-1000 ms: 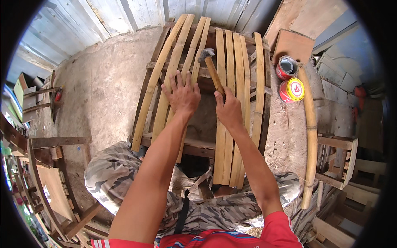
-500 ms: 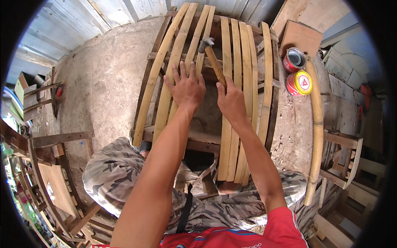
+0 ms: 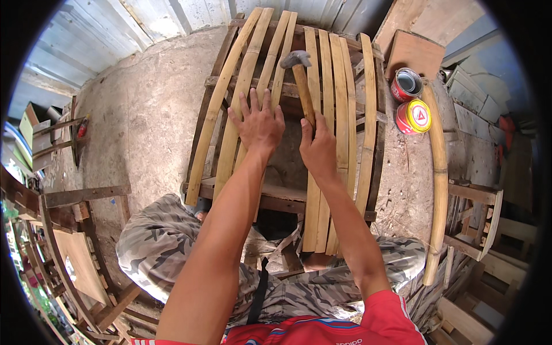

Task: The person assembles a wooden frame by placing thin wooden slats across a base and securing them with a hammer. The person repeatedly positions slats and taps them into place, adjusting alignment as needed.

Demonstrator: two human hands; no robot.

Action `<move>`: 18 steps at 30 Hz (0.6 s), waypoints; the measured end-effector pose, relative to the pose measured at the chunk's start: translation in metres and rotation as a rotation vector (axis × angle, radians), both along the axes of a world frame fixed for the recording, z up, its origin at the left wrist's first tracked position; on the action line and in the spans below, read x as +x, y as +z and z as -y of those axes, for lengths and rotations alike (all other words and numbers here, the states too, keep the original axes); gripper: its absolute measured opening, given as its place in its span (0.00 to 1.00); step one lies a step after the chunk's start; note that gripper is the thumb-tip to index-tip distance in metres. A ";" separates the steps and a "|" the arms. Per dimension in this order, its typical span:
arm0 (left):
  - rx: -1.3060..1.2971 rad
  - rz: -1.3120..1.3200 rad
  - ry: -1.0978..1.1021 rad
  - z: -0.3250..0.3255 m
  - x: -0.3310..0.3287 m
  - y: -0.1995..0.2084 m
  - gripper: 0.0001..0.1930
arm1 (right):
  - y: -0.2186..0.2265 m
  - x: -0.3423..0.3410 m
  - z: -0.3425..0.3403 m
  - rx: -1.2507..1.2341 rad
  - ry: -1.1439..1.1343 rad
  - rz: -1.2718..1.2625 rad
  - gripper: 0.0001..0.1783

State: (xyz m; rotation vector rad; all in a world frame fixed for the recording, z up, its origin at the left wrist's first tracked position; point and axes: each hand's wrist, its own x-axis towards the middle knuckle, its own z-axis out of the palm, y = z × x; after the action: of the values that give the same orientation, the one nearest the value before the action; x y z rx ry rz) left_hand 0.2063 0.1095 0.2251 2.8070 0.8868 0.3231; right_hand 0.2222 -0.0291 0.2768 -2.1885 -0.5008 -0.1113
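A dark wooden frame lies on the ground before me with several curved pale slats laid lengthwise across it. My left hand presses flat, fingers spread, on the slats left of the middle gap. My right hand grips the wooden handle of a hammer, whose metal head points left above a slat near the far crossbar. My knees in camouflage trousers sit at the frame's near end.
Two round tins, one open and red, one with a yellow lid, stand right of the frame beside a long curved pole. A board lies behind them. Wooden chair parts crowd the left and right edges. Corrugated sheeting backs the concrete floor.
The hammer has swung from lying low over the slats to a raised position with its head farther away. My left hand stays on the slats, shifted slightly.
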 end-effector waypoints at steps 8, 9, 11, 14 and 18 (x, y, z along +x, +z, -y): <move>0.008 0.002 0.001 0.001 0.000 0.000 0.29 | -0.009 -0.005 0.001 0.065 -0.048 0.049 0.20; 0.015 0.004 0.001 0.001 -0.001 -0.001 0.29 | -0.012 -0.005 0.001 0.022 -0.028 0.044 0.20; 0.029 0.010 0.001 0.001 0.000 -0.002 0.28 | -0.013 -0.004 -0.002 -0.061 0.011 0.036 0.20; 0.027 0.013 0.006 0.000 0.001 -0.002 0.28 | -0.002 0.002 -0.012 -0.042 -0.010 0.008 0.20; 0.011 0.024 -0.005 0.001 -0.001 -0.002 0.28 | 0.000 -0.009 -0.011 0.027 -0.039 0.047 0.19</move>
State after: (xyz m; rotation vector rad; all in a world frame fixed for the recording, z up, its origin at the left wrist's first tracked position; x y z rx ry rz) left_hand 0.2058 0.1089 0.2231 2.8091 0.8754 0.3616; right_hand 0.2134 -0.0178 0.2770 -2.1743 -0.4800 -0.1899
